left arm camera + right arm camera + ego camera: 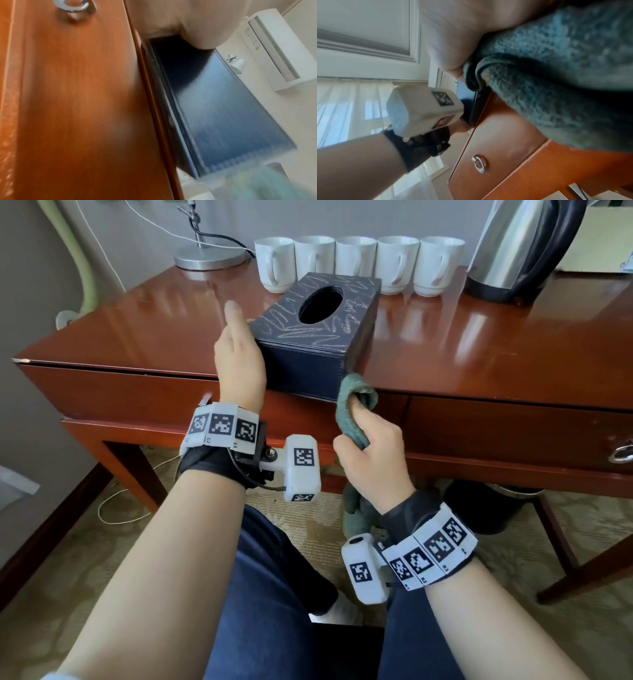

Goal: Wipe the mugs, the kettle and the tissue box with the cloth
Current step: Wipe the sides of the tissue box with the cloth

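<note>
The right hand (371, 446) grips the green fuzzy cloth (354, 409) against the dark blue tissue box (318, 337), the flat left hand (239, 361) steadying it; the white mugs (356, 265) at 12 o'clock and the steel kettle (520, 251) at 1 o'clock probably wait.

Left hand (239, 361) flat, fingers straight; right hand (371, 453) curled in a grip

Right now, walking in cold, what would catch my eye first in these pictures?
Probably the dark tissue box at the near edge of the wooden desk, steadied on its left side by the left hand while the right hand holds a green cloth at its front corner. Behind it, five white mugs stand in a row, a steel kettle to their right.
</note>
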Demonstrator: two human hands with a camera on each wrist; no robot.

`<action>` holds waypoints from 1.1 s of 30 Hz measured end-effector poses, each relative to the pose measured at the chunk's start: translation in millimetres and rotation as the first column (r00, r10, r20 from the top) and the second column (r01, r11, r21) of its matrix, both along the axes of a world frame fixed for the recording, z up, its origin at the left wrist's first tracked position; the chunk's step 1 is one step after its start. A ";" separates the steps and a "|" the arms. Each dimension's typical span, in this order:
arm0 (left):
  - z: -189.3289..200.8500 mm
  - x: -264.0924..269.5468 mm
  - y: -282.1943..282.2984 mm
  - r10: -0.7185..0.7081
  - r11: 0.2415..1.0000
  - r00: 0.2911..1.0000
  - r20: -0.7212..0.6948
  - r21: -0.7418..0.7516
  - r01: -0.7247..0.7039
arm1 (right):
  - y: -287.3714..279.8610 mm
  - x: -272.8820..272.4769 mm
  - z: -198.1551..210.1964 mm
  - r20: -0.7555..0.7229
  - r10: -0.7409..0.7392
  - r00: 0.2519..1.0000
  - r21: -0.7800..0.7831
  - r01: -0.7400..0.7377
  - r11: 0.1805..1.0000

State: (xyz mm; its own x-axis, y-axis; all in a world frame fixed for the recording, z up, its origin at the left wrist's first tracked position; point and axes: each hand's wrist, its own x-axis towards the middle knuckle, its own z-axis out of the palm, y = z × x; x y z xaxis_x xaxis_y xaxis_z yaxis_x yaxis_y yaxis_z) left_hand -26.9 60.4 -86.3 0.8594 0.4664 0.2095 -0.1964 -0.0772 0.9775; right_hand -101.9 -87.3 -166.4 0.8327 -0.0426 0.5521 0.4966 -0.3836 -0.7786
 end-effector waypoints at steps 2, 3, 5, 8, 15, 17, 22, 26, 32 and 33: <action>-2.4 4.9 9.5 0.130 0.990 0.991 0.039 0.040 -0.132 | 8.4 3.8 5.7 -0.006 0.079 0.997 -0.158 -0.079 0.984; -3.7 6.3 12.9 0.175 0.984 0.983 0.051 0.032 -0.177 | 11.1 6.3 8.5 -0.019 0.113 0.993 -0.223 -0.114 0.968; -8.5 7.9 17.2 0.247 0.968 0.965 0.088 0.027 -0.250 | 13.6 8.6 14.1 -0.014 0.129 0.991 -0.213 -0.130 0.969; -14.4 5.4 19.4 0.335 0.930 0.933 0.130 0.115 -0.350 | 8.3 11.0 21.9 -0.093 0.152 0.984 0.107 -0.142 0.984; 12.0 -26.9 2.6 0.029 0.961 0.870 0.492 0.226 -0.159 | -8.0 10.1 51.0 -0.198 0.383 0.902 0.515 -0.236 0.824; 24.5 -39.2 -3.8 -0.255 0.938 0.881 0.398 0.324 0.125 | -13.6 8.8 58.0 -0.193 0.560 0.806 0.681 -0.301 0.668; 36.7 -54.8 -23.3 -0.646 0.729 0.763 -0.003 0.293 0.618 | -23.6 -1.5 70.5 -0.108 0.756 0.645 0.766 -0.431 0.477; 32.1 -58.9 -32.3 -0.792 0.610 0.609 -0.050 -0.015 0.792 | -31.2 -9.4 75.1 -0.064 0.800 0.597 0.729 -0.520 0.446; 24.4 -62.7 -36.9 -0.812 0.583 0.583 0.031 0.075 0.809 | -44.6 -16.7 82.7 -0.194 0.713 0.674 0.656 -0.451 0.605; 22.7 -62.0 -37.4 -0.812 0.584 0.583 0.034 0.081 0.808 | -46.4 -16.7 82.8 -0.213 0.676 0.706 0.634 -0.426 0.645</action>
State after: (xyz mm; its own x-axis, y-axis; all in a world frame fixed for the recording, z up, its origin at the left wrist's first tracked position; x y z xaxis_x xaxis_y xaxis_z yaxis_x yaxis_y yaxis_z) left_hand -88.8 23.0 -63.6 0.8600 -0.4293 0.2760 -0.2605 0.0956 0.9607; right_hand -118.6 -133.7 -83.6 0.9181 0.3386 0.2059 0.0733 0.3654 -0.9280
